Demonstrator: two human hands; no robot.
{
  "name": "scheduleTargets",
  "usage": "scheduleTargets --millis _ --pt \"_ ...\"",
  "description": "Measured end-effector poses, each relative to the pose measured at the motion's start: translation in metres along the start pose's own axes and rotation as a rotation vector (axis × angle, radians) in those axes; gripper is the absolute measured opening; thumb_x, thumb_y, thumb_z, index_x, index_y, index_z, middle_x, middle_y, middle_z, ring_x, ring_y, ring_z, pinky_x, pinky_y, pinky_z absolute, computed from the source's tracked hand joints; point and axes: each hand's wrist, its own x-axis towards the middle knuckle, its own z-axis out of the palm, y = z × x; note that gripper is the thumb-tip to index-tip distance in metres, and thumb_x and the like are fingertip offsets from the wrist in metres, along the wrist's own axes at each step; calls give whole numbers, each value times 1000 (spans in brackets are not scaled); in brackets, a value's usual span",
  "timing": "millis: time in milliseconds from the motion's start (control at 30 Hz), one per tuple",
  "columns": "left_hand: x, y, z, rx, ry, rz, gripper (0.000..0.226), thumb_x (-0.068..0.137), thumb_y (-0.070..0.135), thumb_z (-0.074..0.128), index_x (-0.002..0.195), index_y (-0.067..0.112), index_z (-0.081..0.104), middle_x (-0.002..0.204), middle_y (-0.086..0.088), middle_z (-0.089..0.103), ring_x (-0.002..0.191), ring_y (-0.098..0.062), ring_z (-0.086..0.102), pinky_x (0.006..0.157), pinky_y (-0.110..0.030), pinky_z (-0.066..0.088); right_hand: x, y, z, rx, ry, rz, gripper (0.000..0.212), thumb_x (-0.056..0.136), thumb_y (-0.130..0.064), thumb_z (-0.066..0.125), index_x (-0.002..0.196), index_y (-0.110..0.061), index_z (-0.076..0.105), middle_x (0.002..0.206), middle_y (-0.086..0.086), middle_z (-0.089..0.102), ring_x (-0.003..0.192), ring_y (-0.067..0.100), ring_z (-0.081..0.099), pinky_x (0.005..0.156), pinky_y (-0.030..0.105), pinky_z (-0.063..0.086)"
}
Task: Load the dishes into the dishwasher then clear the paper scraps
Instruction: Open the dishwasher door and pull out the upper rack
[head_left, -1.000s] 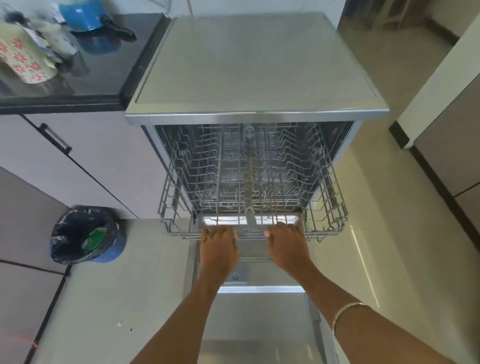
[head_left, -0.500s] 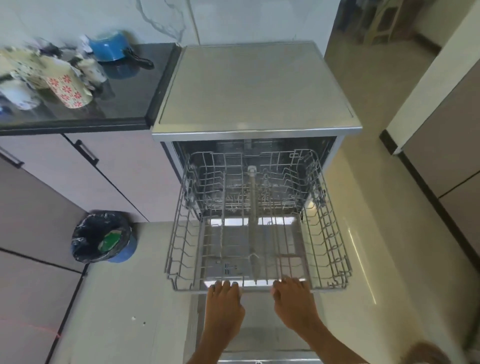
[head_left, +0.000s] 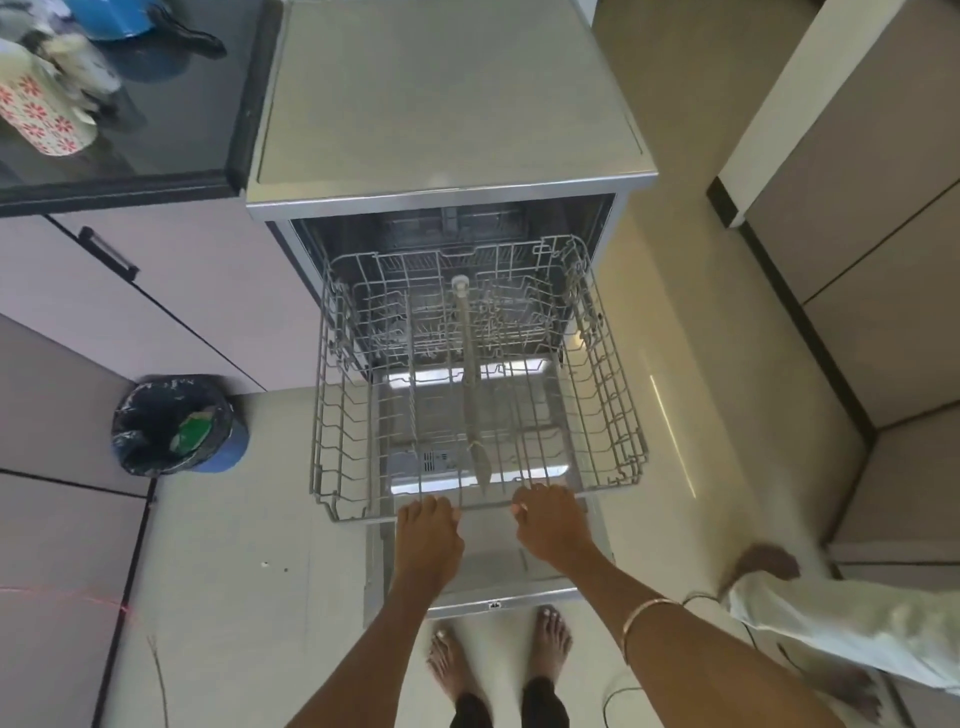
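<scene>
The dishwasher (head_left: 447, 119) stands open, its door (head_left: 498, 571) folded down flat. The empty wire rack (head_left: 478, 395) is pulled far out over the door. My left hand (head_left: 428, 530) and my right hand (head_left: 550, 525) both grip the rack's front rail, fingers curled over it. On the black counter (head_left: 171, 130) at the left stand a floral cup (head_left: 47, 117), a blue bowl (head_left: 111, 18) and some blurred items. Two tiny specks (head_left: 265, 564) lie on the floor to the left of the door.
A blue bin with a black liner (head_left: 176, 426) stands on the floor left of the dishwasher. Another person's legs (head_left: 831, 623) are at the right, close to the door, with a thin cable (head_left: 623, 691) on the floor. Cabinets line both sides.
Both hands have drawn the rack out from inside the dishwasher to its far-out position over the door. A second person's legs have come into view at the right.
</scene>
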Motion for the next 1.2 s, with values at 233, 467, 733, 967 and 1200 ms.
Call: scheduleTargets --millis 233,467,733,967,1200 --pt "-8 0 -28 4 -287 -10 55 104 42 30 144 7 41 144 -17 47 137 -34 38 116 -46 26 -5 -5 -31 73 -341 77 51 100 -33 41 149 -19 38 156 6 37 144 28 29 117 40 22" --pt "-1 29 -105 -83 -478 -125 46 108 23 24 143 2 45 146 -24 45 137 -36 42 115 -44 30 -1 -37 -75 -34 -472 150 44 94 -23 38 131 -8 57 139 12 55 126 32 52 104 42 45" --pt "-52 44 -131 -78 -504 -114 46 103 21 29 144 9 47 144 -22 48 133 -38 45 112 -49 36 -52 -72 -113 -104 -419 194 49 104 -30 36 147 -6 40 153 16 39 139 35 39 110 43 35" --pt "-65 40 -119 -103 -509 -279 63 100 46 22 137 4 50 136 -24 54 124 -39 52 104 -50 44 -46 -51 -81 -162 -483 102 54 93 -27 30 141 -11 49 148 12 45 134 33 45 109 44 41" --pt "-66 61 -149 -168 -417 -274 48 106 28 28 137 -1 49 143 -26 46 133 -40 44 110 -52 37 -71 -64 -118 -57 -420 119 42 101 -27 39 134 -5 54 135 18 54 125 36 52 99 43 44"
